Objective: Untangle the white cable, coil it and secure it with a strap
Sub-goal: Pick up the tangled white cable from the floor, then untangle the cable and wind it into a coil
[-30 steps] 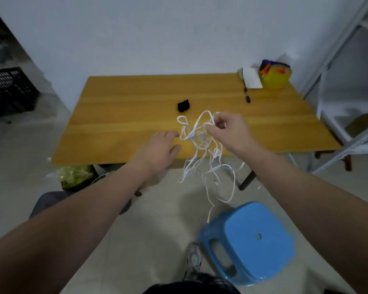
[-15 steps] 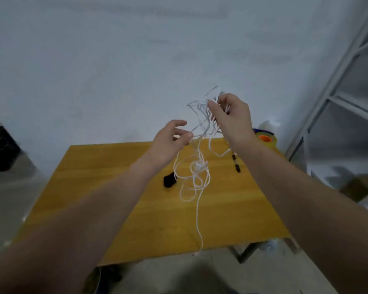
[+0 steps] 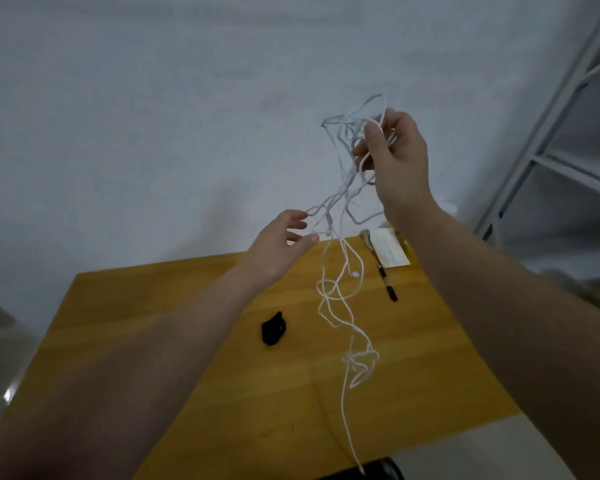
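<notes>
A thin white cable [image 3: 340, 292] hangs in a loose tangle in the air over the wooden table [image 3: 174, 341]. My right hand [image 3: 395, 161] is raised high against the wall and grips the bundled top loops. Lower and to the left, my left hand [image 3: 284, 240] pinches a strand between thumb and fingers. The cable's tail dangles down past the table's front edge, with a small knot of loops partway down. A black strap [image 3: 273, 329] lies rolled on the table, under and left of the hanging cable.
A black marker [image 3: 388, 285] and a white card [image 3: 390, 251] lie at the table's far right. A grey metal shelf frame [image 3: 548, 133] stands to the right. The white wall is straight ahead.
My right hand has lifted the cable bundle from table height to well above it. The tangle has stretched downward into a longer hanging strand. My left hand rose and took hold of a strand.
</notes>
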Tool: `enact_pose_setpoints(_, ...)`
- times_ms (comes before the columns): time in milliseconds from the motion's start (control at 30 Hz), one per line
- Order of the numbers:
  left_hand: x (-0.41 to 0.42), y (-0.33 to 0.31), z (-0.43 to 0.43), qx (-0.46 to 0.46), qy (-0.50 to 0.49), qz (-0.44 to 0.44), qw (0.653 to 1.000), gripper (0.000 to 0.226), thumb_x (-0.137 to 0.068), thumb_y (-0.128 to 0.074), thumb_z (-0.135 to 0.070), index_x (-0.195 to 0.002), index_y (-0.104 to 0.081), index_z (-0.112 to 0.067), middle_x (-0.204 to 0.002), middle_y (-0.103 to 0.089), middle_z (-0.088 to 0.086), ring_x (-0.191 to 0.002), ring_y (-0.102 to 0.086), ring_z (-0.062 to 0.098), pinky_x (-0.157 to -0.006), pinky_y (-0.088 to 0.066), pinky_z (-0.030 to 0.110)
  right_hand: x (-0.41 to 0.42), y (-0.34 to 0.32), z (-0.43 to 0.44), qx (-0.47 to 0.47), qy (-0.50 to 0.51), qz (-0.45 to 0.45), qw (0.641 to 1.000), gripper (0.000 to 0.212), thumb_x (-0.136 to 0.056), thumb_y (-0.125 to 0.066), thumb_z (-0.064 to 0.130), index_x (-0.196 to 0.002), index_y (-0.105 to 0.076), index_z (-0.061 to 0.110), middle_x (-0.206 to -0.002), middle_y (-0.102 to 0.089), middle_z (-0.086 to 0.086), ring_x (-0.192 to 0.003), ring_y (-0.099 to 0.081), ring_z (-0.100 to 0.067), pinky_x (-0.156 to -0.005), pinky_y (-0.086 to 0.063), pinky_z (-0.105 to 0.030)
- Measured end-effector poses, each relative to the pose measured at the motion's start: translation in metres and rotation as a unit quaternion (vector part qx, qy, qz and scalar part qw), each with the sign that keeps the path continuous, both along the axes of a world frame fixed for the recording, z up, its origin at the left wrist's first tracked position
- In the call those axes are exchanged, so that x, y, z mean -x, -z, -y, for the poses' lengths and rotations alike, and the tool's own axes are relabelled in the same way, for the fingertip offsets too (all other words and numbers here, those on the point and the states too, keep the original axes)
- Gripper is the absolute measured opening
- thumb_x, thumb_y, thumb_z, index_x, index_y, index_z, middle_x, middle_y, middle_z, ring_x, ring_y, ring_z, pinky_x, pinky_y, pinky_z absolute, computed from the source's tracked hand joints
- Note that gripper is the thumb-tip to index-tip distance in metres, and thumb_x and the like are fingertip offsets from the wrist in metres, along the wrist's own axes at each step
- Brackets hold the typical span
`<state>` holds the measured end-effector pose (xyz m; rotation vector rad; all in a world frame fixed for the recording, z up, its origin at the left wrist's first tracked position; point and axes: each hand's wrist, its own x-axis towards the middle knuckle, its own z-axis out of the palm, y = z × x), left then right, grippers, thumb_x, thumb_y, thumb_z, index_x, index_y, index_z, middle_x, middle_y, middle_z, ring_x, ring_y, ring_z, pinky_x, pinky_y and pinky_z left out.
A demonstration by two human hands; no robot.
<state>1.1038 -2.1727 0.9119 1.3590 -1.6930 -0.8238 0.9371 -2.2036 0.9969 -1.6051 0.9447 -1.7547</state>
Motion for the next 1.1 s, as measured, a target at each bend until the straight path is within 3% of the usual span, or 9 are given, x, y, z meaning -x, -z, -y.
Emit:
enact_pose_setpoints(233,-0.007,0.084,0.018,-0.095,-0.013,0.02,0.995,0.047,-0.09,-0.061,-0.029,-0.132,-0.045,-0.016,-0.127,-0.053,0.002,-0.102,-0.054,0.013,-0.089,-0.046,0.03,-0.006,0.096,0.049,-0.084,-0.025,-0.089,0.992,0.008,-0.098,-0.044,0.012,-0.09,-0.045,0.013,-0.077,-0.06,-0.007,-0.064,-0.057,-0.002,-0.065,-0.046,-0.019)
enact_pose_setpoints(367,0.0,0.143,0.033,-0.139,-0.039,0.032,0.989,0.049,-0.089,-0.062,-0.027,-0.133,-0.045,-0.012,-0.13,-0.051,0.005,-0.103,-0.052,0.014,-0.09,-0.043,0.028,0.007,0.169,0.071,-0.155,-0.034,-0.143,0.977,0.016,-0.099,-0.044,0.017,-0.085,-0.044,0.024,-0.078,-0.062,0.001,-0.068,-0.056,-0.001,-0.068,-0.047,-0.02)
enact_pose_setpoints(500,0.02,0.207,0.047,-0.199,-0.027,0.122,0.972,0.059,-0.089,-0.063,-0.031,-0.14,-0.038,-0.015,-0.144,-0.038,0.005,-0.121,-0.049,0.021,-0.097,-0.043,0.031,0.032,0.238,0.097,-0.199,-0.038,-0.191,0.96,0.022,-0.098,-0.045,0.016,-0.08,-0.042,0.027,-0.08,-0.062,-0.005,-0.066,-0.056,0.003,-0.064,-0.044,-0.01)
enact_pose_setpoints(600,0.042,0.243,0.046,-0.227,0.018,0.194,0.954,0.073,-0.085,-0.063,-0.045,-0.145,-0.029,-0.018,-0.146,-0.03,0.002,-0.131,-0.038,0.02,-0.102,-0.039,0.032,0.054,0.281,0.114,-0.226,-0.054,-0.238,0.943,0.021,-0.098,-0.047,0.018,-0.078,-0.043,0.025,-0.084,-0.063,-0.014,-0.069,-0.055,-0.009,-0.063,-0.042,-0.013)
enact_pose_setpoints(767,0.073,0.282,0.043,-0.156,0.01,0.235,0.959,0.088,-0.076,-0.064,-0.06,-0.146,-0.025,-0.024,-0.151,-0.02,-0.001,-0.138,-0.026,0.018,-0.109,-0.029,0.031,0.08,0.344,0.113,-0.228,-0.125,-0.303,0.917,0.01,-0.094,-0.055,0.021,-0.087,-0.049,0.016,-0.068,-0.047,0.0,-0.06,-0.045,-0.009,-0.058,-0.04,-0.025)
enact_pose_setpoints(833,0.083,0.297,0.042,-0.125,0.011,0.27,0.955,0.095,-0.072,-0.065,-0.064,-0.147,-0.02,-0.028,-0.152,-0.016,-0.004,-0.14,-0.02,0.017,-0.111,-0.026,0.033,0.088,0.371,0.107,-0.221,-0.16,-0.314,0.909,0.009,-0.091,-0.057,0.017,-0.092,-0.049,0.015,-0.075,-0.048,-0.001,-0.066,-0.048,-0.015,-0.062,-0.042,-0.032)
enact_pose_setpoints(933,0.091,0.321,0.039,-0.095,0.002,0.36,0.928,0.099,-0.071,-0.064,-0.066,-0.148,-0.015,-0.029,-0.153,-0.014,-0.001,-0.142,-0.016,0.021,-0.114,-0.024,0.037,0.1,0.398,0.105,-0.188,-0.191,-0.342,0.901,0.017,-0.088,-0.061,0.016,-0.1,-0.05,0.017,-0.089,-0.048,-0.003,-0.072,-0.047,-0.014,-0.065,-0.041,-0.024)
enact_pose_setpoints(1033,0.102,0.326,0.026,-0.059,-0.09,0.39,0.914,0.091,-0.077,-0.062,-0.06,-0.148,-0.02,-0.022,-0.154,-0.015,0.009,-0.141,-0.02,0.029,-0.114,-0.025,0.041,0.118,0.408,0.096,-0.143,-0.194,-0.371,0.897,0.027,-0.088,-0.062,0.029,-0.111,-0.051,0.019,-0.103,-0.043,0.0,-0.091,-0.052,-0.016,-0.08,-0.046,-0.026)
enact_pose_setpoints(1100,0.111,0.323,0.012,-0.061,-0.173,0.42,0.889,0.081,-0.081,-0.063,-0.052,-0.144,-0.029,-0.015,-0.147,-0.024,0.013,-0.134,-0.029,0.033,-0.109,-0.028,0.041,0.132,0.408,0.08,-0.136,-0.193,-0.375,0.896,0.044,-0.088,-0.058,0.043,-0.123,-0.047,0.02,-0.113,-0.036,0.003,-0.109,-0.048,-0.015,-0.096,-0.041,-0.03)
